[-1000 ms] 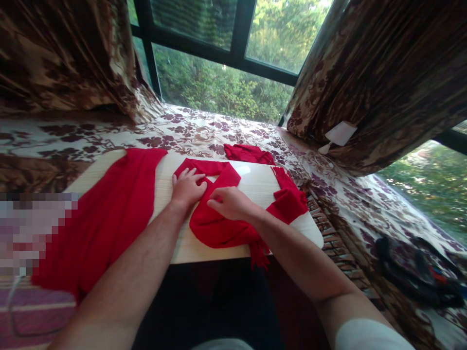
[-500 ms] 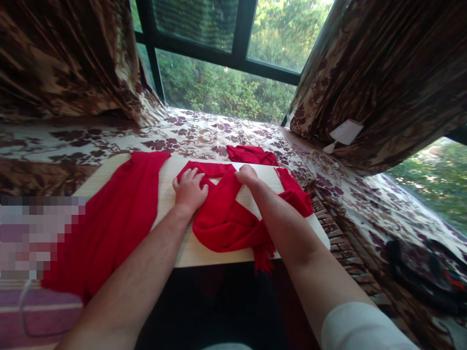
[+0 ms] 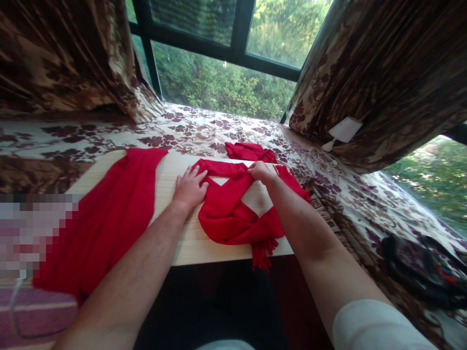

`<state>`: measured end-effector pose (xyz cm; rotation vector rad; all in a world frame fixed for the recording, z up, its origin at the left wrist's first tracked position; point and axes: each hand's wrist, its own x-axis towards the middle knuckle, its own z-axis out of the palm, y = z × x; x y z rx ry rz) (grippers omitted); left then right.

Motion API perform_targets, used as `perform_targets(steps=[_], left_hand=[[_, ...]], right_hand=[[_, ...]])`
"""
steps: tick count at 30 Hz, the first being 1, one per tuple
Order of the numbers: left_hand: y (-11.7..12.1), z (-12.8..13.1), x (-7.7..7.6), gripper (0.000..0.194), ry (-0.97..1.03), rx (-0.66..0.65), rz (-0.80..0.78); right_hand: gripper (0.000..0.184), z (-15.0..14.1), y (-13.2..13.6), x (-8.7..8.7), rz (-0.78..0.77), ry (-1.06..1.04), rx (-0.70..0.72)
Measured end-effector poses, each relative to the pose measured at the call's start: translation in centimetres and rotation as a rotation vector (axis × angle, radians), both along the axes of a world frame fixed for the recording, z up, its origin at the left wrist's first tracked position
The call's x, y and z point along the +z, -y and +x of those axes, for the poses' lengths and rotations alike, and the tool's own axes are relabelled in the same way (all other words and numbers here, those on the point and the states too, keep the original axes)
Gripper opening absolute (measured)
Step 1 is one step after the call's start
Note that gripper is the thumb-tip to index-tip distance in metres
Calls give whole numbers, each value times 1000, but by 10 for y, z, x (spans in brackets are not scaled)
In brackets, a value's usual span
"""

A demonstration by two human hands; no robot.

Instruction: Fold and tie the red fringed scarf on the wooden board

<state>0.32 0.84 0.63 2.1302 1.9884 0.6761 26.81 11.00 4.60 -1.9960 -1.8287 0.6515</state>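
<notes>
Red soft-fabric scarf with fringed ends lies in crossing loops on the pale wood-grain tabletop, middle to right; bare wood shows through two gaps between its bands. One fringe drops over the near edge; another fringe lies at the far right, partly behind the right forearm. Left hand palm down, fingers spread, resting at the scarf's far left bend, fingertips on the red fabric and the palm side over bare wood. Right hand at the far right bend of the same loop, thumb and fingers pinching the fabric's edge. To the left, a wide smooth red cloth covers much of the tabletop's left end and hangs past the near edge. Just beyond the far edge, a crumpled red cloth sits on the white floral cover with purple and brown leaves. Far right: small lamp with white shade, tilted in view, near a brown patterned curtain. Right side, nearer: black strapped item, blurred, kind unclear. Window at the far side, green foliage outside.
</notes>
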Motion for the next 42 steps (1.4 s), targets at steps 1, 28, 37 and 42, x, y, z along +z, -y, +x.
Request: perform_targets(steps=[1,28,37,42], left_hand=[[0,1,0,57,-3,-10,-11],[-8,-8,-4,47,229,242,209],[11,-12,9,39,250,407,130],[5,-12,3,46,514,302,190]], right_hand=[[7,0,0,-1,-2,29,-3],[67,-27,54,-37,199,360,219],[64,-28,57,-35,230,319,215],[63,-28,59,-34,249,312,217]])
